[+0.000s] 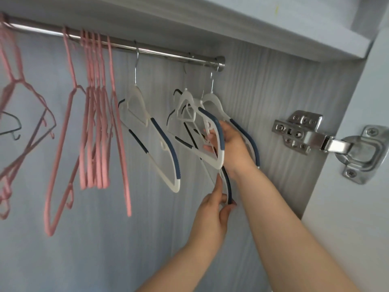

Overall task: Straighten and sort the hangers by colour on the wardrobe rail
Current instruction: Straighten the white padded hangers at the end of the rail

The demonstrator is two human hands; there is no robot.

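Left hand (211,211), lower centre: thumb and fingers pinched on the blue lower end of a tangled hanger (228,186). Right hand (231,144), centre right: fingers curled round an arm within the white-and-blue cluster (187,102), which hangs at the right end of the rail (164,52). Lone white-and-blue hanger (164,140): centre, apart. Pink hangers (94,123): upper left, several askew. Grey hanger (14,123): left edge. Door hinge (311,135): right.

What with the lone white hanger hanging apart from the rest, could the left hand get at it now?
Probably, once it lets go. The left hand pinches the low end of a clustered hanger; the lone hanger hangs close beside it, with only open space between.
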